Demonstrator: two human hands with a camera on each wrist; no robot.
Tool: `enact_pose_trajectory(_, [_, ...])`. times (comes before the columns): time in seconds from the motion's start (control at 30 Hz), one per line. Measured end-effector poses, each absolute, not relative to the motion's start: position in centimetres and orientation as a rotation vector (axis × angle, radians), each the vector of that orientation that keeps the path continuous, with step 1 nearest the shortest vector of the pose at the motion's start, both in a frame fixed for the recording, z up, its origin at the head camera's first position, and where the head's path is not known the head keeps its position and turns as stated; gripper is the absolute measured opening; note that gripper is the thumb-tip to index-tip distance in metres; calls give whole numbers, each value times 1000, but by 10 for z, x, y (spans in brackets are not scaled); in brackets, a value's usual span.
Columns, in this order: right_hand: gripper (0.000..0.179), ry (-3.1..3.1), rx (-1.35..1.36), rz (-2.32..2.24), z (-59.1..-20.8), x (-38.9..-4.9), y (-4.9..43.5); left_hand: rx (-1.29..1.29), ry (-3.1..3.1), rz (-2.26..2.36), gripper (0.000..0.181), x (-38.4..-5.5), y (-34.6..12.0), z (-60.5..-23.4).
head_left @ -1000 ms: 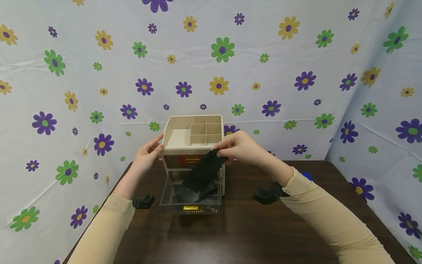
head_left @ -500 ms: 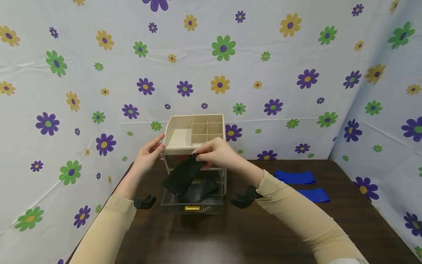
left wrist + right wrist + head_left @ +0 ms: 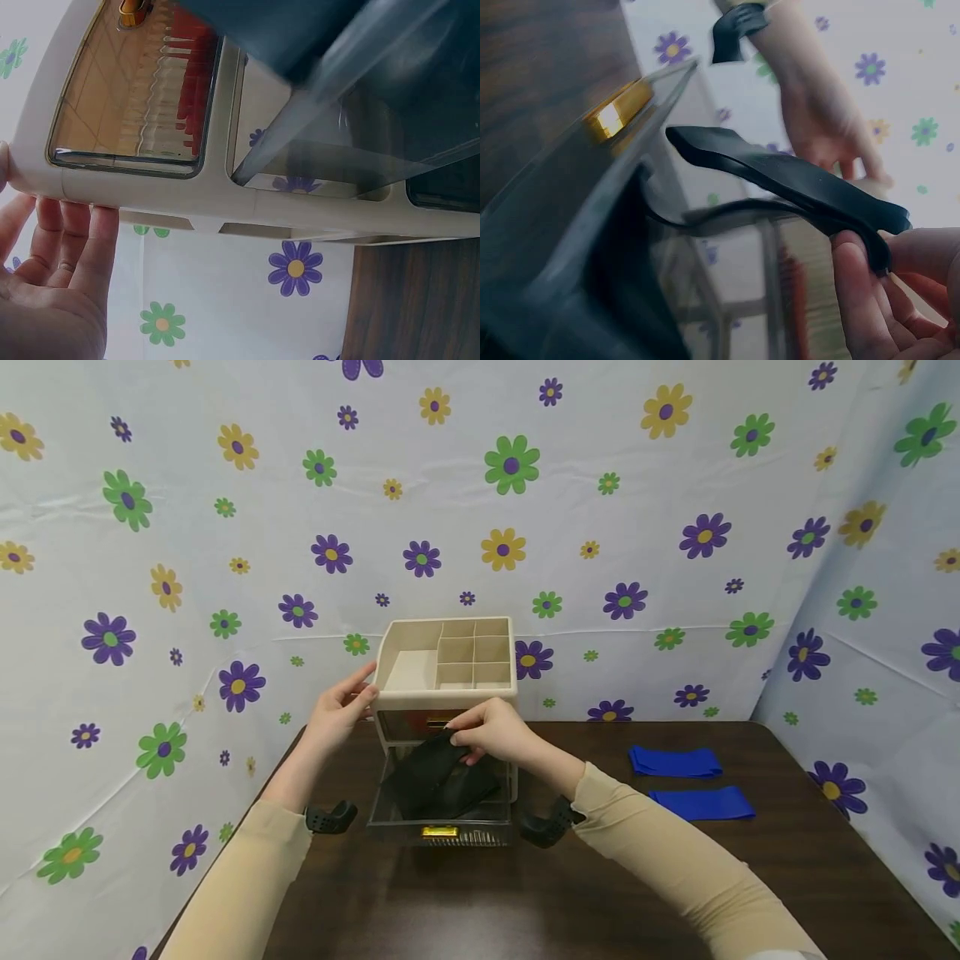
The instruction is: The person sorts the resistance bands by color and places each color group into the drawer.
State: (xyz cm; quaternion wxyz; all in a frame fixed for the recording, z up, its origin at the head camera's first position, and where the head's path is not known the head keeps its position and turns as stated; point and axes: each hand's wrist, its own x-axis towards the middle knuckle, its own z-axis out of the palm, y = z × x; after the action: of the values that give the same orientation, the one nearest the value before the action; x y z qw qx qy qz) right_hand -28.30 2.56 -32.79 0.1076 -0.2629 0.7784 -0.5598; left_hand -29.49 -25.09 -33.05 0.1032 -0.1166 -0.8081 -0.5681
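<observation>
My right hand point(image 3: 497, 737) pinches a folded black resistance band point(image 3: 420, 774) between thumb and fingers, over the pulled-out clear lower drawer point(image 3: 474, 837). In the right wrist view the held band point(image 3: 780, 174) forms a flat loop slanting down toward the drawer wall. More black band material lies inside the drawer. My left hand point(image 3: 337, 706) rests against the left side of the cream desktop organizer point(image 3: 408, 700). Its straight fingers point(image 3: 90, 247) touch the side edge in the left wrist view. The upper drawer point(image 3: 135, 97) is closed, with something red inside.
Two blue bands point(image 3: 675, 762) lie flat on the dark wooden table point(image 3: 585, 893), to the right of the organizer. On top, the organizer has one large compartment and several small ones. A flower-patterned sheet point(image 3: 615, 510) hangs behind and at the sides.
My right hand has moved left and then lower with the black band, which now hangs down into the drawer. The blue bands have come into full view. My left hand stays put.
</observation>
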Motion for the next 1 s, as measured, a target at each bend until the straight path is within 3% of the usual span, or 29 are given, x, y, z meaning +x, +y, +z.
enact_pose_trajectory(0.4, [24,2538,-786,-1402,-359,-280,44,-359,-2368,-1710,53,-290,-248,-325])
enact_pose_trajectory(0.77, [31,2638,-796,-1241,-359,-274,47,-360,-2365,-1686,52,-294,-250,-334])
enact_pose_trajectory(1.0, [26,2668,-776,-1212,-358,-272,53,-355,-2356,-1693,52,-292,-249,-334])
